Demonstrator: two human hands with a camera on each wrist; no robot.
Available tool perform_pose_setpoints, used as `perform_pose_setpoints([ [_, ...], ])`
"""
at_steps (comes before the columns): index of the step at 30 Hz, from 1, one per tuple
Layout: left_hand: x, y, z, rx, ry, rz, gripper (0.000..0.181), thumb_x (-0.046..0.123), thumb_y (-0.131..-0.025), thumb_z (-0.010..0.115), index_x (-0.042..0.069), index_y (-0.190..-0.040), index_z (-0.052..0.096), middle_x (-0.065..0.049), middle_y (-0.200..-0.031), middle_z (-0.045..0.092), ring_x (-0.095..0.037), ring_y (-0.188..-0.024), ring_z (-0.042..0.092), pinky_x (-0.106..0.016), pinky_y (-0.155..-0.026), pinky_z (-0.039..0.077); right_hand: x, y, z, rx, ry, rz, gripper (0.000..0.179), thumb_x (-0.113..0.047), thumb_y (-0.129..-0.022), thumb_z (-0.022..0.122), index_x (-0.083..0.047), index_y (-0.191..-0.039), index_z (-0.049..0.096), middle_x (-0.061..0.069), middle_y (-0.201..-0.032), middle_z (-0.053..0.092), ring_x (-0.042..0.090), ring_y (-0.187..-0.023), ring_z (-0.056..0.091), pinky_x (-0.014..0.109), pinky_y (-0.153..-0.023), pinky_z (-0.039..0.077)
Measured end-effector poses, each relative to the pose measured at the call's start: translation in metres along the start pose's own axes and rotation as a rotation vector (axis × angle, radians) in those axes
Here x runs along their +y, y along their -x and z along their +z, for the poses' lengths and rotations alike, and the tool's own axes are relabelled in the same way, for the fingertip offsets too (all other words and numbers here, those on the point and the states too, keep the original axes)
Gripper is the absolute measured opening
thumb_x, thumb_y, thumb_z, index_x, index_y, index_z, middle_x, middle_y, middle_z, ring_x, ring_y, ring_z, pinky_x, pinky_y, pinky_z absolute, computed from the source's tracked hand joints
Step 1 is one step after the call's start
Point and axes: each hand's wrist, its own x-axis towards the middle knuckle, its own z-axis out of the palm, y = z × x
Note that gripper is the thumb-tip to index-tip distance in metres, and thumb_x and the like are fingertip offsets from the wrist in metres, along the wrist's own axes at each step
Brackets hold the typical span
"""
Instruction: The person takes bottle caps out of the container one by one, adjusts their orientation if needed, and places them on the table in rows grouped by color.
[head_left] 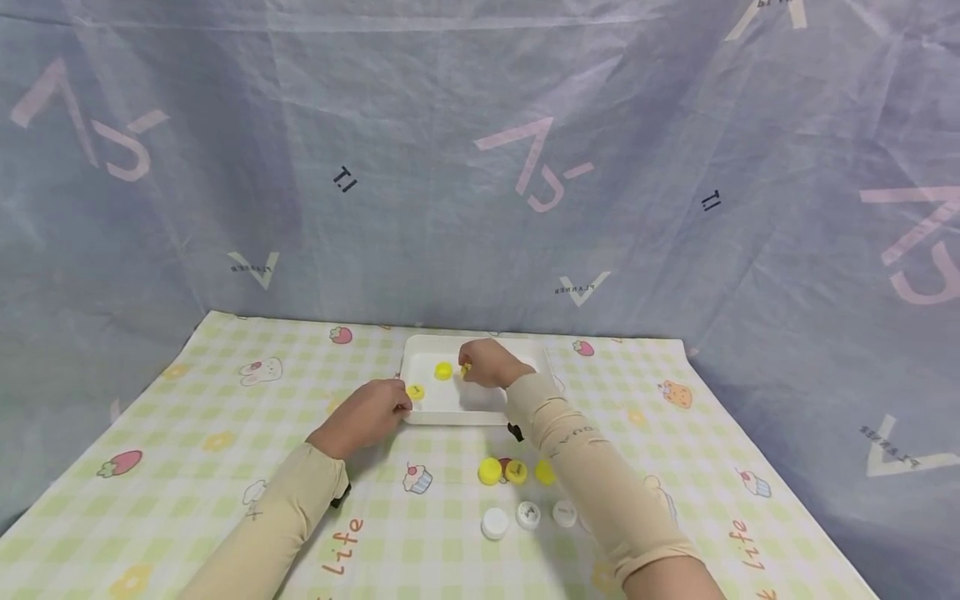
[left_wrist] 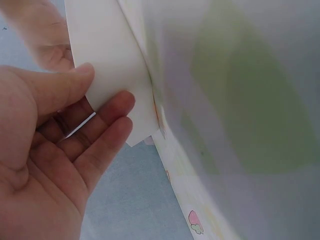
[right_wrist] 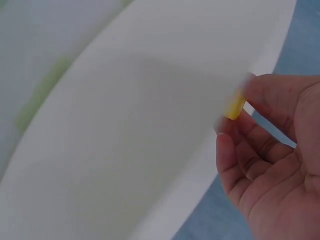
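Note:
A white tray [head_left: 457,418] lies on the checked cloth, and my left hand [head_left: 372,414] grips its near left corner. In the left wrist view the thumb [left_wrist: 80,80] is on the tray wall, with the other fingers curled around the edge. Over the tray, my right hand [head_left: 491,364] pinches a yellow bottle cap [right_wrist: 236,107] between thumb and fingertips. Two more yellow caps are in the tray: one cap [head_left: 443,371] left of the right hand, another cap [head_left: 416,392] by the left wall close to my left hand.
Nearer to me, a row of yellow caps [head_left: 515,472] lies on the cloth, partly beside my right sleeve [head_left: 585,450]. In front of it is a row of white caps [head_left: 528,515], its right end hidden by the forearm. A grey-blue curtain [head_left: 420,208] hangs behind the table.

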Motion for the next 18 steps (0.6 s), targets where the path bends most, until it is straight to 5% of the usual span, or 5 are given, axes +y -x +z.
perform_pose_setpoints([
  [7,0.001,0.000,-0.001,-0.027,0.025,-0.031,0.030,0.001,-0.092,0.066,0.012,-0.065,0.066,0.007,-0.065,0.041,-0.008,-0.060,0.031,-0.028,-0.064,0.035,0.008,0.032,-0.027,0.034,-0.134,-0.020,0.028,-0.015,-0.092,0.072,-0.007,-0.119,0.068,0.005,-0.114,0.067,0.021,-0.106,0.062,0.037,-0.091,0.050],
  [13,0.004,0.002,-0.005,-0.029,0.047,-0.075,0.026,0.000,-0.091,0.067,0.014,-0.069,0.068,0.007,-0.068,0.045,-0.009,-0.062,0.036,-0.028,-0.064,0.038,0.014,0.079,-0.058,0.070,-0.229,-0.083,0.015,-0.010,-0.087,0.074,-0.010,-0.102,0.072,0.001,-0.101,0.068,0.017,-0.092,0.063,0.036,-0.082,0.052],
  [18,0.005,0.000,-0.005,-0.037,0.041,-0.070,0.030,0.002,-0.093,0.067,0.013,-0.064,0.063,0.006,-0.068,0.041,-0.009,-0.062,0.032,-0.028,-0.062,0.034,0.023,0.130,-0.067,0.031,-0.189,-0.096,0.010,-0.009,-0.085,0.074,-0.014,-0.093,0.070,-0.004,-0.089,0.066,0.013,-0.082,0.060,0.035,-0.077,0.051],
])
